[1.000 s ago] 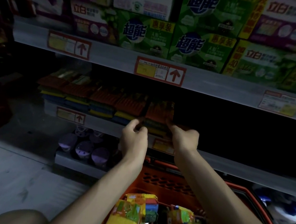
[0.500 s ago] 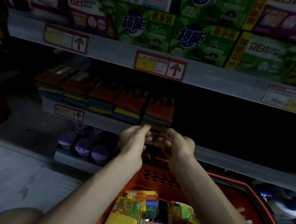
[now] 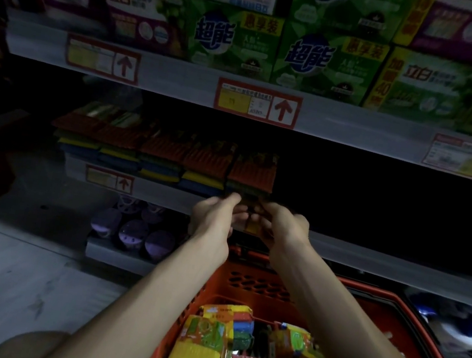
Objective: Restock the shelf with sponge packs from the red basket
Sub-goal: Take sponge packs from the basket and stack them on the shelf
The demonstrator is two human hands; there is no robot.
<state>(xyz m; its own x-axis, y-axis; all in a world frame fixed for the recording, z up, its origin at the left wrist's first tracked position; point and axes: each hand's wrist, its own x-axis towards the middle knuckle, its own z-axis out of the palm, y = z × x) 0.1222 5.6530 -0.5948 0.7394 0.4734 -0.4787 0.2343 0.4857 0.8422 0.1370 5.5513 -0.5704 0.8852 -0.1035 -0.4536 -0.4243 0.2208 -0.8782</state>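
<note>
- Sponge packs (image 3: 200,345) lie loose and jumbled in the red basket (image 3: 247,281), under your forearms. More are stacked in a row on the middle shelf (image 3: 384,264). The rightmost stack (image 3: 252,172) is just above your hands.
- Left hand (image 3: 214,221): the fingers are loosely extended toward the foot of that stack and look empty.
- Right hand (image 3: 286,226): the fingers curl inward, away from the camera. The light is too dim to tell whether they pinch anything.
- Step in hand, as it reads: you are squaring up the rightmost stack at the shelf lip.
- Use flat fingers on the front faces rather than a pinch. These soft wrapped packs likely squash and slide if you squeeze them.
- Line the stack's front with its neighbours on the left and keep its side touching the next stack.
- Check that the top pack sits level before you let go, since a tilted one could slide off the lip.
- The shelf to the right of this stack is dark and looks unfilled, so it is the likely spot for the next stack.
- The basket holds plenty of packs, so the job looks well short of done.
</note>
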